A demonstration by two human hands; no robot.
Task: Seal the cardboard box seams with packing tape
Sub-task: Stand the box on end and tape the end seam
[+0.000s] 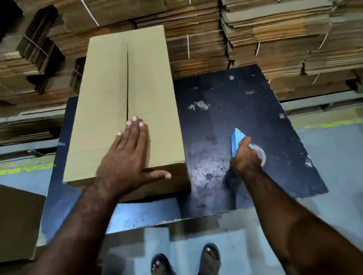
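Bundled flat cartons (275,17) were stacked behind a dark counter (241,104) where a closed cardboard box (103,97), contents hidden, lay with its centre seam (128,79) untaped. The left hand (127,162) pressed flat, fingers together, apparently steadying the flaps; the right hand (246,158) gripped a blue tape dispenser (237,139) beside it.

A long cardboard box (121,104) lies on a dark table (242,109), its centre seam untaped. The left hand (127,162) presses flat on its near end, thumb over the edge. The right hand (246,159) grips a blue tape dispenser (237,139) on the table, beside bundled stacks of flattened cartons (289,27).
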